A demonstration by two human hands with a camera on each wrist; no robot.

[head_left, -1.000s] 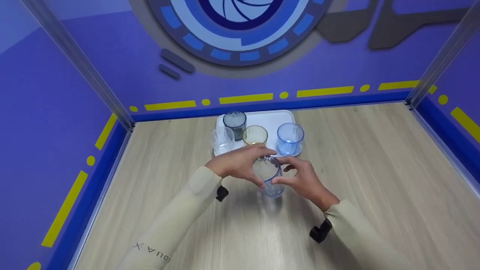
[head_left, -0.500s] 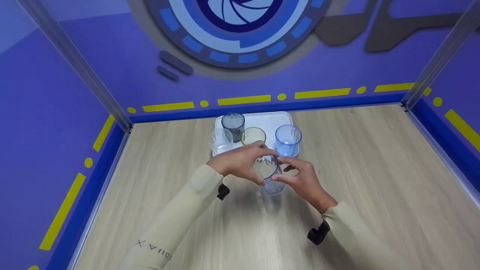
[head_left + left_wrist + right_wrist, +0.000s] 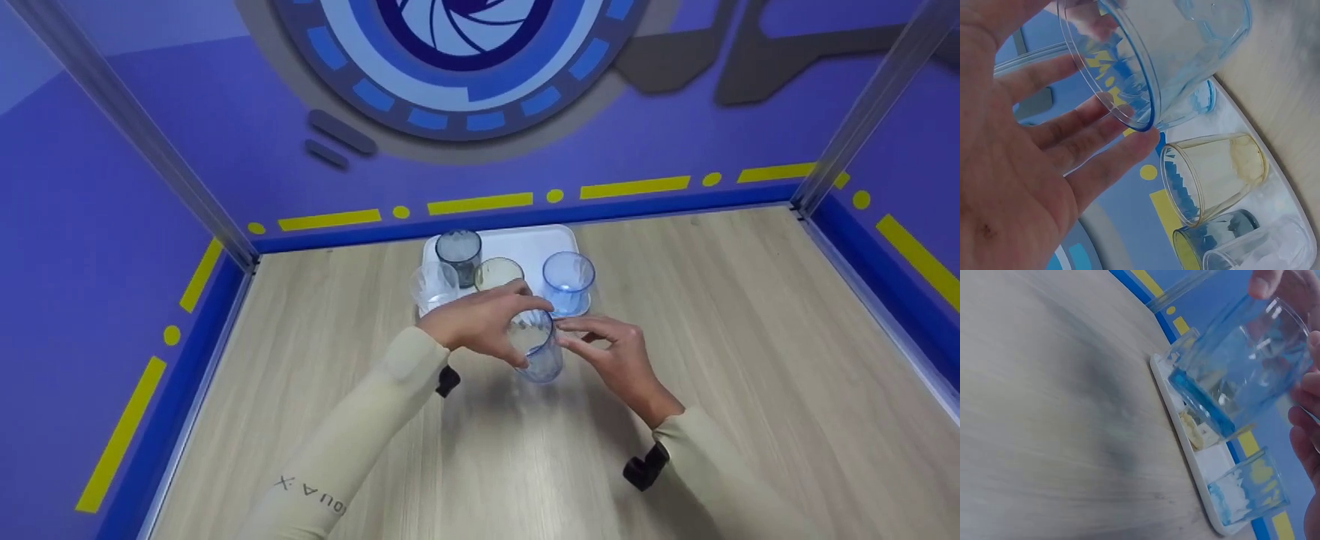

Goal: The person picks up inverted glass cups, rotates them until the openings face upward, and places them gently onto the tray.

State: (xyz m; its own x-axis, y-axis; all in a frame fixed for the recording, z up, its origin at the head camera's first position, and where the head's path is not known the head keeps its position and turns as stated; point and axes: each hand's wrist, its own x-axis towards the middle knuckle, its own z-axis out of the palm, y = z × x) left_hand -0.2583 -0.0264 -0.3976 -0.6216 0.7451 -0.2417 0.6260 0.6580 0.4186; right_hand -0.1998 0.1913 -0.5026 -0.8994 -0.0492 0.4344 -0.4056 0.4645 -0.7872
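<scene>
The left hand (image 3: 480,324) holds a clear blue cup (image 3: 535,351) by its rim, fingers curled over the top, so this grip is grasping the cup. The cup hangs a little above the wooden bench (image 3: 750,337), just in front of the white tray (image 3: 551,241). In the left wrist view the fingers (image 3: 1100,163) wrap the cup's rim (image 3: 1129,79), and the cup is tilted.

The right hand (image 3: 619,360) lies just to the right of the cup with fingers nearly straight, their tips at or just beside the cup's rim; whether they touch it cannot be told. This grip is released, holding nothing. Half a second ago the right hand's fingers were closed against the cup's side, and a second ago both hands held it together. Now only the left hand carries it. The right hand has drawn slightly away to the right, and the cup sits a touch nearer the tray than before.

On the tray stand four cups, unchanged from the earlier frames: a dark grey cup (image 3: 459,255) at the back left, a clear cup (image 3: 433,288) in front of it, a yellowish cup (image 3: 498,274) in the middle and a light blue cup (image 3: 568,281) on the right. The yellowish cup is partly hidden behind the left hand.
</scene>
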